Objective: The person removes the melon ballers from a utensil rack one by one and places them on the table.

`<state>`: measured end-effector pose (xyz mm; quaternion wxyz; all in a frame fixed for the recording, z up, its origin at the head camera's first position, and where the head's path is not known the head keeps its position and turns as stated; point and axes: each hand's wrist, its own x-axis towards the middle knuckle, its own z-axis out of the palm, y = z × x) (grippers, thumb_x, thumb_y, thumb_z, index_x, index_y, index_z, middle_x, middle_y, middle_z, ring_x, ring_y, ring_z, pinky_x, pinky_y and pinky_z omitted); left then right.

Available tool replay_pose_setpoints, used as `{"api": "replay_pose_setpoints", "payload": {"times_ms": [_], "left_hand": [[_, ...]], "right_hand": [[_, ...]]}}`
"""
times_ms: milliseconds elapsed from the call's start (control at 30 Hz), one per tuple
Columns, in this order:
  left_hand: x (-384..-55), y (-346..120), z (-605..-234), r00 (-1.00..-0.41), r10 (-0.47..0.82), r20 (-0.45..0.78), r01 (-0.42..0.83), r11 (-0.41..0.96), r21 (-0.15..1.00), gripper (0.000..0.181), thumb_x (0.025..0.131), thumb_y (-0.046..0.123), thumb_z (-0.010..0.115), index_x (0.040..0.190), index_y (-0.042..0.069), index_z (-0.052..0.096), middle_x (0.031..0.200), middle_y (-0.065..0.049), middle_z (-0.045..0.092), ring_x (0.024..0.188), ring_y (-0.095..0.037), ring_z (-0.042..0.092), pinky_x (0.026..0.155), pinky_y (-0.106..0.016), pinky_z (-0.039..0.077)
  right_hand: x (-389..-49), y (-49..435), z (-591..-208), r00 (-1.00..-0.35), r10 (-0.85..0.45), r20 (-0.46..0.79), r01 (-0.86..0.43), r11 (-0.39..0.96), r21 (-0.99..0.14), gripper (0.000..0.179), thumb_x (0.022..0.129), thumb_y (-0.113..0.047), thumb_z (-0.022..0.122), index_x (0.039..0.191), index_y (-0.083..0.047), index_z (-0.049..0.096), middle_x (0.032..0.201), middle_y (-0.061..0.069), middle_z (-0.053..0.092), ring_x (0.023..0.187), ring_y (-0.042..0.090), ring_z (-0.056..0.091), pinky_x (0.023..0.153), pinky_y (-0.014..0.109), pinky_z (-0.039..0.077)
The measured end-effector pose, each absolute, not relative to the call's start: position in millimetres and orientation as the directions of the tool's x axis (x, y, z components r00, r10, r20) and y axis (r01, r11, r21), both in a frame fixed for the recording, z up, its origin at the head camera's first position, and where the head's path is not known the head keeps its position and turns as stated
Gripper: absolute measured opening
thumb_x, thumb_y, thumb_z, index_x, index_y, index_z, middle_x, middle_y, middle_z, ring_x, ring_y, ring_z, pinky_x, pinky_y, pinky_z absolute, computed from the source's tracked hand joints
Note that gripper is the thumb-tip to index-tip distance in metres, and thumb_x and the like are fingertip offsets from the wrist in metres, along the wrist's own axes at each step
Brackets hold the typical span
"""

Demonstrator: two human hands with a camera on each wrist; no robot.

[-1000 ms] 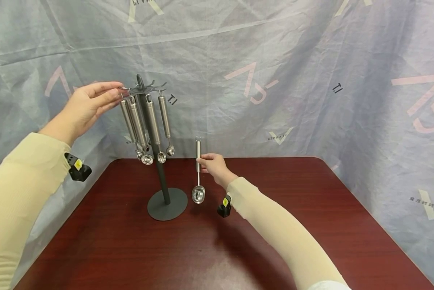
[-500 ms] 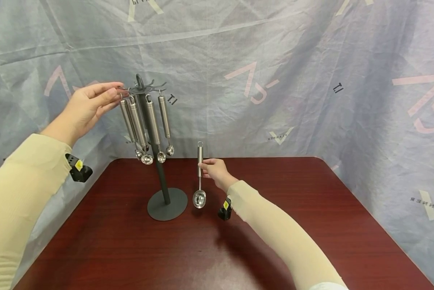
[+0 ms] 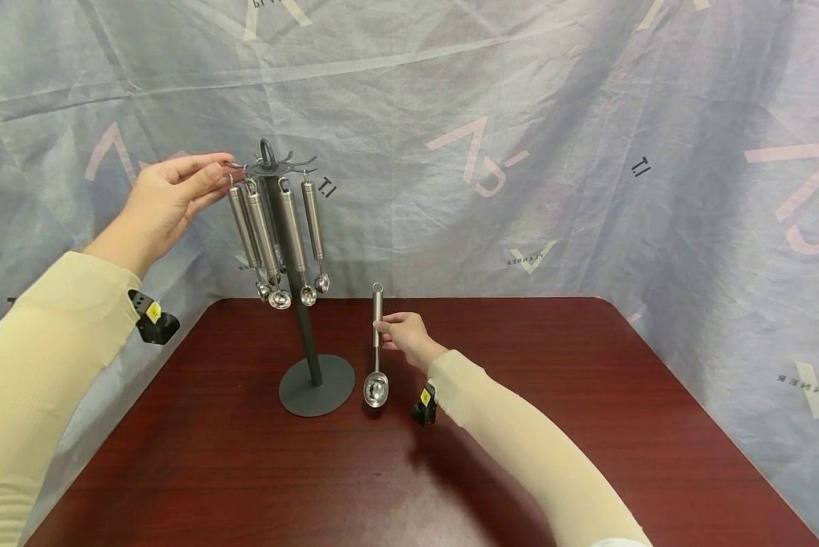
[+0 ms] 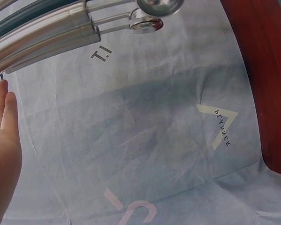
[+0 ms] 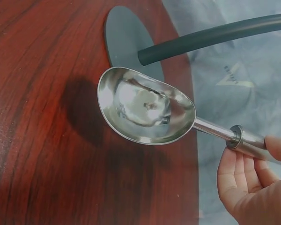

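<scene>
The scoop (image 3: 376,389) is being lowered, near-upright & bowl-down, by the R hand (image 3: 406,333). Cf. the views 1.0 & 0.5 s ago: its position is being shifted steadily downward, toward the counter (image 3: 553,334), just to the R of the round base (image 3: 332,396). The lower part of the handle (image 3: 377,308) is being clamped btwn thumb & fingers.

In the R wrist view, the bowl (image 5: 145,108) is being shown hollow side toward the camera, w/ a shadow being cast on the counter nearby; whether the counter is being touched can't be told.

The L hand (image 3: 177,190) is being held well apart from the R, at the top of the stand (image 3: 305,334), in approx. the same place as before. Its fingers are being kept extended, tips at a hook (image 3: 237,165); whether the hook is being pinched or merely touched can't be told. The other spoons (image 3: 294,232) are being left hanging, bowls down, w/ no clear change being seen.

Meaning (judged): the scoop is prob. being brought down separately from the hung set, while the stand is poss. being steadied by the L hand.
</scene>
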<state>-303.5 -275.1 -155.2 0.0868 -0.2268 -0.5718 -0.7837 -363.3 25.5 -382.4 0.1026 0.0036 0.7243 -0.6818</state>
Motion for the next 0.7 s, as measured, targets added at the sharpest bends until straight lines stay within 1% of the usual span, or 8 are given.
{"api": "replay_pose_setpoints", "payload": {"times_ms": [67,167,267,333,433,500,567,700], "left_hand": [[-303,-275,-155,-0.881,0.118,0.458,0.399,-0.334,0.854,0.020,0.092,-0.001,0.061,0.109,-0.003,0.070,0.104,-0.009,0.072,0.095,-0.015,0.071,0.086,-0.022,0.054],[-302,-274,-156,-0.878,0.110,0.465,0.408,-0.336,0.849,0.020,0.092,-0.001,0.062,0.109,-0.004,0.070,0.105,-0.010,0.071,0.095,-0.016,0.071,0.086,-0.023,0.054],[-301,-273,-156,-0.877,0.099,0.470,0.414,-0.339,0.845,0.020,0.091,-0.002,0.062,0.109,-0.005,0.070,0.105,-0.011,0.070,0.095,-0.016,0.071,0.086,-0.023,0.054],[-301,-273,-156,-0.877,0.092,0.472,0.417,-0.342,0.842,0.019,0.091,-0.002,0.062,0.108,-0.005,0.070,0.104,-0.010,0.070,0.095,-0.017,0.071,0.086,-0.023,0.055],[-301,-272,-156,-0.878,0.086,0.472,0.418,-0.344,0.841,0.019,0.091,-0.002,0.062,0.108,-0.005,0.070,0.103,-0.010,0.071,0.094,-0.017,0.071,0.086,-0.023,0.055],[-301,-272,-156,-0.878,0.084,0.471,0.418,-0.344,0.841,0.019,0.091,-0.002,0.063,0.108,-0.005,0.070,0.103,-0.010,0.071,0.094,-0.017,0.072,0.085,-0.023,0.055],[-300,-272,-156,-0.878,0.083,0.472,0.421,-0.337,0.842,0.019,0.090,-0.002,0.063,0.107,-0.004,0.071,0.102,-0.010,0.071,0.093,-0.017,0.072,0.085,-0.023,0.055],[-299,-272,-156,-0.874,0.081,0.479,0.435,-0.310,0.845,0.019,0.090,-0.003,0.064,0.107,-0.004,0.071,0.100,-0.010,0.073,0.091,-0.017,0.072,0.085,-0.023,0.055]], "right_hand": [[-362,25,-384,-0.979,-0.128,-0.159,0.149,0.083,-0.985,0.030,0.093,-0.011,0.066,0.119,0.004,0.062,0.095,0.008,0.063,0.075,0.014,0.058,0.093,0.045,0.053],[-360,25,-385,-0.981,-0.113,-0.159,0.147,0.107,-0.983,0.029,0.092,-0.011,0.066,0.117,0.004,0.062,0.093,0.007,0.061,0.073,0.014,0.058,0.082,0.037,0.058],[-360,26,-387,-0.980,-0.108,-0.164,0.152,0.115,-0.982,0.029,0.092,-0.011,0.067,0.117,0.004,0.062,0.091,0.006,0.061,0.073,0.015,0.058,0.073,0.030,0.058],[-360,26,-389,-0.980,-0.111,-0.167,0.155,0.110,-0.982,0.029,0.092,-0.011,0.067,0.116,0.004,0.062,0.091,0.007,0.062,0.074,0.016,0.059,0.075,0.032,0.059],[-361,25,-392,-0.978,-0.115,-0.176,0.164,0.103,-0.981,0.030,0.092,-0.011,0.067,0.117,0.004,0.062,0.092,0.007,0.063,0.073,0.016,0.059,0.086,0.041,0.057],[-362,25,-395,-0.977,-0.119,-0.175,0.164,0.099,-0.982,0.030,0.091,-0.010,0.068,0.116,0.005,0.062,0.092,0.008,0.064,0.072,0.016,0.060,0.090,0.045,0.054],[-362,24,-399,-0.977,-0.122,-0.173,0.160,0.107,-0.981,0.029,0.091,-0.010,0.068,0.115,0.006,0.063,0.091,0.009,0.064,0.070,0.015,0.060,0.090,0.046,0.054],[-362,23,-407,-0.977,-0.137,-0.166,0.147,0.138,-0.979,0.027,0.090,-0.010,0.069,0.110,0.007,0.063,0.089,0.009,0.063,0.068,0.015,0.060,0.085,0.044,0.057]]}}
